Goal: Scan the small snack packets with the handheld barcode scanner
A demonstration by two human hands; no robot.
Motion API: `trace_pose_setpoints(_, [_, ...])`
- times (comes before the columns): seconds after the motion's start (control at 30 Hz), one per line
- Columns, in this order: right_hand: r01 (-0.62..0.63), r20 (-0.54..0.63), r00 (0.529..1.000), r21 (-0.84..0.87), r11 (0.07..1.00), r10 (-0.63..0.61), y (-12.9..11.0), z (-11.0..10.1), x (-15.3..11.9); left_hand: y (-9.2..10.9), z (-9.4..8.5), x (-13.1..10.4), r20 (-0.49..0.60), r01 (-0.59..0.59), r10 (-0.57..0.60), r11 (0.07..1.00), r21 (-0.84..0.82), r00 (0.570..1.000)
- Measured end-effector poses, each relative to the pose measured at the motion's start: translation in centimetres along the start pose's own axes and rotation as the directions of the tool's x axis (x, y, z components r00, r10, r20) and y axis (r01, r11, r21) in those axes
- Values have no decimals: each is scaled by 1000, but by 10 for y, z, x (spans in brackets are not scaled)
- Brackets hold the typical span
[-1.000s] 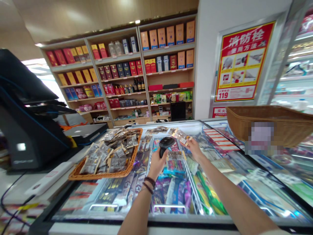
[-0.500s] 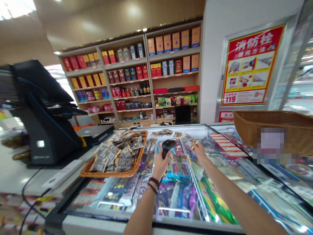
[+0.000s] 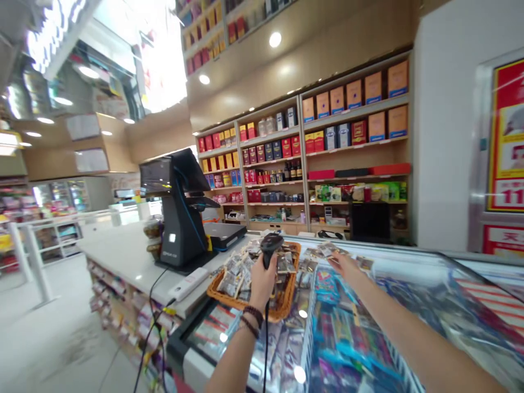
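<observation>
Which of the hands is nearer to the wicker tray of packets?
Left. The left hand with the scanner is over the wicker tray; the right hand is beside it, over the freezer lid.

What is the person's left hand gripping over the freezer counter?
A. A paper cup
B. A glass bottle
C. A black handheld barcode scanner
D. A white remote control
C: the left hand is wrapped around the handle of a black barcode scanner, its cord hanging down below the wrist, in front of the wicker tray of small packets.
</observation>
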State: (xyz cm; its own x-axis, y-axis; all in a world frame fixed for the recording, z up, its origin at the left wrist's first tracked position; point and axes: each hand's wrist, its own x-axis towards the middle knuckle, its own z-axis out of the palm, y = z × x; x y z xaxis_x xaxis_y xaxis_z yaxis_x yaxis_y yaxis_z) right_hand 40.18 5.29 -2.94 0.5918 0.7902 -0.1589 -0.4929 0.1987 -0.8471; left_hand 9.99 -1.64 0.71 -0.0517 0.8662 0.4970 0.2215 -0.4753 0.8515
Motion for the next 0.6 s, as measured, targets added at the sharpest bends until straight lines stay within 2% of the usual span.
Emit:
trace_pose_setpoints(0.17, [82,239,969,-49,995,-68,26,92,-25,-5,-60,18,-165,-9,24,995,95,986])
trace_pose_setpoints(0.3, [221,399,901,-83,972,-171,50,143,-41,-16,-92,20,-216,26,5,989,143,976])
trace_pose_setpoints(0.37, [273,498,850,-133,953,-174,60,159,-44,-20,-102,17,-238,49,-12,988,147,971])
trace_pose_setpoints(0.43, [374,616,767,-202,905,-180,67,169,-45,-23,-108,14,-243,69,-31,987,147,970])
trace_pose_setpoints(0.53, [614,752,618,-280,738,-229,74,172,-45,-26,-111,10,-234,87,-49,984,153,971])
trace_pose_setpoints(0.6, [721,802,546,-302,624,-243,75,167,-45,-27,-110,9,-238,90,-49,983,162,970])
